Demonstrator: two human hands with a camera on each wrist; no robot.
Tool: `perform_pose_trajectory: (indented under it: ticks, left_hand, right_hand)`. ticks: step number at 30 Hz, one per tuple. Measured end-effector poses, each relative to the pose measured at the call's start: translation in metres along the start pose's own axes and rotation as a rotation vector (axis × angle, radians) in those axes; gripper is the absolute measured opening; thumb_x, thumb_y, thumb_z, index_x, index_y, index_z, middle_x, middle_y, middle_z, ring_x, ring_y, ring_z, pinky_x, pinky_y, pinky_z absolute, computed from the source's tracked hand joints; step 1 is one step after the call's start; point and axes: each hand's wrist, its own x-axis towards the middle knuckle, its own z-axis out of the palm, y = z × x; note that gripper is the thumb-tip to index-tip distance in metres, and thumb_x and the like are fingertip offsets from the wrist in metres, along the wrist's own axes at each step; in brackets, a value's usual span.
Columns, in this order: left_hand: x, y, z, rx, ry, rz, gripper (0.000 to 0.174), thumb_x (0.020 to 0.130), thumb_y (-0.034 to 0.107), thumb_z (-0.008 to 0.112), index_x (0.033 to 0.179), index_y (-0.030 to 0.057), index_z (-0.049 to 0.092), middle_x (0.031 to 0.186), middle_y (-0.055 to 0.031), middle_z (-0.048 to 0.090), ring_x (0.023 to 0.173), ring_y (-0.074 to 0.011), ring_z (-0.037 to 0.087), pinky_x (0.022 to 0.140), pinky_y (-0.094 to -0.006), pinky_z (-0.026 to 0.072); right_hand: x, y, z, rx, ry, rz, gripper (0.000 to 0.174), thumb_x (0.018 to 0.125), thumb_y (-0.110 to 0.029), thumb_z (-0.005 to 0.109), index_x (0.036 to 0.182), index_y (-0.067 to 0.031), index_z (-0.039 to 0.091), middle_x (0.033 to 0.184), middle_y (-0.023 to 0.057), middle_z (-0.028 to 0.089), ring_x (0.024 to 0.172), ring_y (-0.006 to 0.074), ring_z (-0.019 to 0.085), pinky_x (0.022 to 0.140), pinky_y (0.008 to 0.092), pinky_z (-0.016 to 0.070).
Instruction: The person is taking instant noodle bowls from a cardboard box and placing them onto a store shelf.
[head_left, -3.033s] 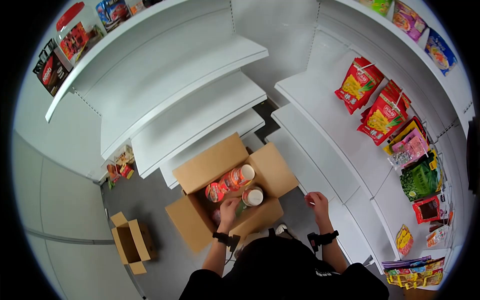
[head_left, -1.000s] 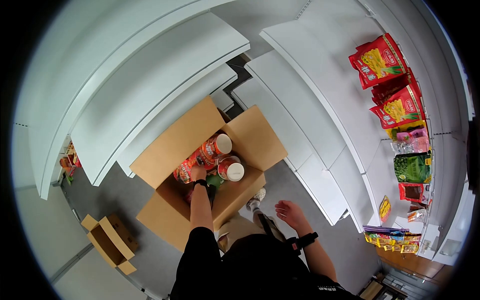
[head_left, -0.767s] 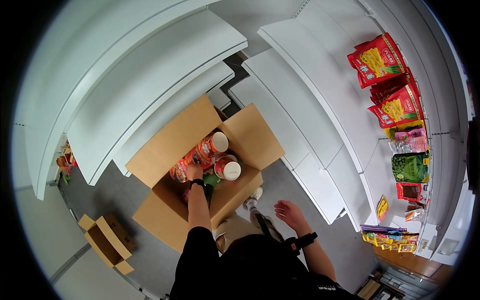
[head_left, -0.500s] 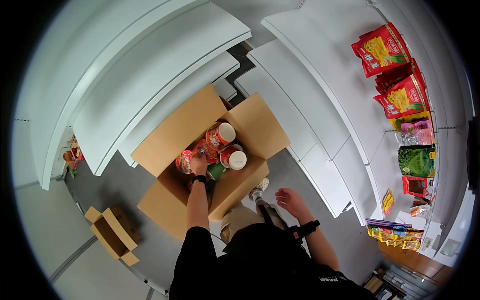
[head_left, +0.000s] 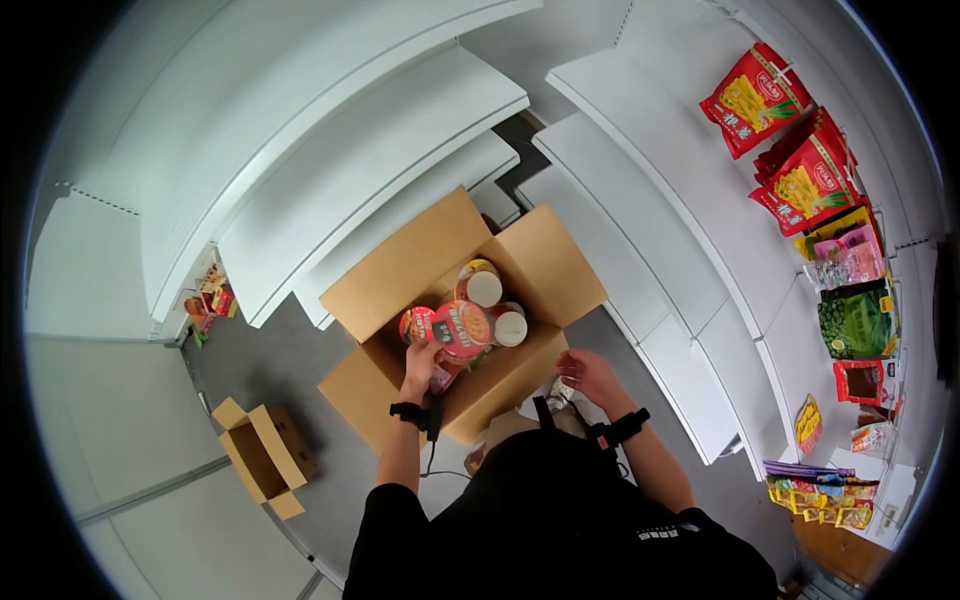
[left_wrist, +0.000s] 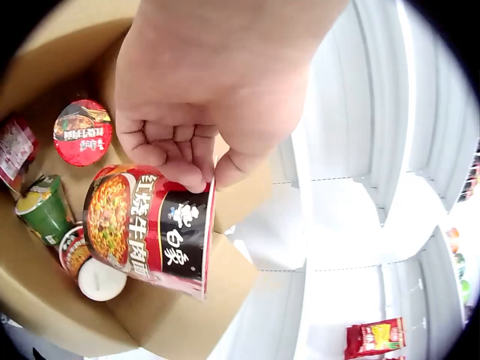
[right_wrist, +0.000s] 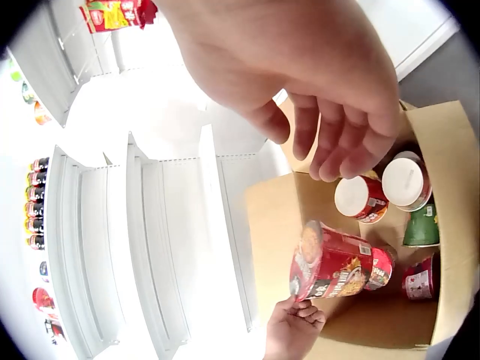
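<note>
My left hand (head_left: 421, 368) pinches the rim of a red-and-black instant noodle cup (left_wrist: 142, 229) between thumb and fingers. The cup is tipped on its side, above the other cups in the open cardboard box (head_left: 405, 262), with its picture lid facing up in the head view. Beside the box's near right side is my right hand (head_left: 593, 378), its fingers loosely bent and holding nothing. Below the held cup, the left wrist view shows another red-lidded noodle cup (left_wrist: 82, 133), a green cup (left_wrist: 46, 214) and a white-bottomed cup (left_wrist: 102, 280).
White shelves (head_left: 380, 150) rise behind the box on the left and right. Red snack bags (head_left: 757, 100) hang at the right, above other hanging packets (head_left: 855, 320). A smaller open carton (head_left: 265, 455) stands on the grey floor at the left.
My left hand, deep in the box before, has lifted the noodle cup by its rim above the others. My right hand has come nearer the box. The head view has shifted.
</note>
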Motion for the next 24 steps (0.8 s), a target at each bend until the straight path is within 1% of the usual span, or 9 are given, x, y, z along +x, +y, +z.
perform_pose_trajectory:
  ticks: [1, 4, 7, 10, 13, 16, 17, 21, 24]
  left_hand:
    - [-0.008, 0.009, 0.005, -0.002, -0.018, -0.022, 0.012, 0.084, 0.014, 0.06, 0.076, 0.0048, 0.062, 0.065, -0.0018, 0.059, 0.057, -0.0089, 0.052, 0.054, -0.0216, 0.0405]
    - [-0.032, 0.044, 0.029, -0.132, -0.083, -0.061, 0.011, 0.084, 0.014, 0.061, 0.076, 0.0067, 0.061, 0.067, -0.001, 0.059, 0.057, -0.0086, 0.052, 0.055, -0.0212, 0.0412]
    - [-0.049, 0.075, 0.056, -0.175, -0.189, 0.015, 0.011, 0.083, 0.014, 0.06, 0.074, 0.0082, 0.059, 0.068, -0.0004, 0.058, 0.059, -0.0088, 0.052, 0.056, -0.0212, 0.0409]
    - [-0.058, 0.103, 0.085, -0.245, -0.336, 0.055, 0.011, 0.082, 0.012, 0.059, 0.072, 0.0081, 0.056, 0.067, -0.0002, 0.056, 0.061, -0.0088, 0.051, 0.058, -0.0214, 0.0403]
    - [-0.069, 0.13, 0.114, -0.238, -0.471, 0.081, 0.01, 0.081, 0.011, 0.058, 0.072, 0.008, 0.055, 0.068, 0.001, 0.053, 0.063, -0.0074, 0.05, 0.058, -0.0203, 0.0388]
    - [-0.079, 0.151, 0.138, -0.126, -0.534, 0.069, 0.011, 0.08, 0.011, 0.058, 0.071, 0.009, 0.052, 0.067, 0.0026, 0.05, 0.062, -0.0061, 0.047, 0.057, -0.0195, 0.0366]
    - [-0.084, 0.157, 0.146, -0.088, -0.555, 0.066, 0.013, 0.079, 0.013, 0.058, 0.069, 0.0103, 0.05, 0.066, 0.0045, 0.046, 0.06, -0.0045, 0.043, 0.054, -0.0192, 0.0329]
    - [-0.092, 0.165, 0.175, 0.013, -0.707, 0.096, 0.016, 0.078, 0.013, 0.058, 0.066, 0.0111, 0.047, 0.065, 0.0058, 0.042, 0.058, -0.0031, 0.036, 0.051, -0.0192, 0.0269]
    - [-0.1, 0.169, 0.195, 0.043, -0.774, 0.046, 0.015, 0.075, 0.013, 0.057, 0.065, 0.01, 0.046, 0.063, 0.0052, 0.042, 0.058, -0.0039, 0.037, 0.053, -0.019, 0.0285]
  right_hand:
    - [-0.001, -0.004, 0.002, -0.03, -0.015, -0.015, 0.019, 0.091, -0.026, 0.054, 0.095, -0.0082, 0.06, 0.092, 0.0043, 0.064, 0.085, 0.0151, 0.06, 0.075, 0.0308, 0.0489]
    - [-0.011, -0.022, 0.009, -0.172, -0.097, -0.092, 0.022, 0.091, -0.028, 0.055, 0.098, -0.0082, 0.061, 0.094, 0.003, 0.063, 0.087, 0.0137, 0.059, 0.076, 0.0296, 0.0475]
    - [-0.024, -0.04, 0.013, -0.316, -0.123, -0.171, 0.028, 0.091, -0.032, 0.057, 0.106, -0.0079, 0.06, 0.1, 0.0024, 0.062, 0.091, 0.0132, 0.057, 0.078, 0.0285, 0.0463]
    - [-0.042, -0.06, 0.009, -0.391, -0.144, -0.321, 0.034, 0.091, -0.034, 0.058, 0.112, -0.0073, 0.059, 0.105, 0.0026, 0.061, 0.096, 0.0136, 0.056, 0.081, 0.0285, 0.0458]
    - [-0.063, -0.087, -0.002, -0.332, -0.13, -0.372, 0.039, 0.091, -0.036, 0.057, 0.116, -0.0063, 0.056, 0.112, 0.0039, 0.059, 0.102, 0.0148, 0.055, 0.084, 0.0312, 0.0463]
    - [-0.079, -0.111, -0.021, -0.265, -0.218, -0.352, 0.044, 0.095, -0.038, 0.05, 0.125, -0.0053, 0.049, 0.12, 0.0069, 0.056, 0.108, 0.0193, 0.054, 0.089, 0.0352, 0.0463]
    - [-0.085, -0.118, -0.027, -0.302, -0.268, -0.327, 0.048, 0.095, -0.04, 0.049, 0.128, -0.0051, 0.047, 0.123, 0.0075, 0.054, 0.11, 0.0199, 0.053, 0.089, 0.0363, 0.0464]
    - [-0.111, -0.141, -0.039, -0.438, -0.456, -0.245, 0.06, 0.095, -0.048, 0.045, 0.136, -0.0049, 0.04, 0.132, 0.0094, 0.046, 0.112, 0.0227, 0.051, 0.091, 0.0402, 0.0465]
    - [-0.121, -0.145, -0.048, -0.448, -0.564, -0.169, 0.065, 0.095, -0.048, 0.045, 0.141, -0.0051, 0.032, 0.137, 0.0118, 0.044, 0.117, 0.0242, 0.05, 0.092, 0.0414, 0.0468]
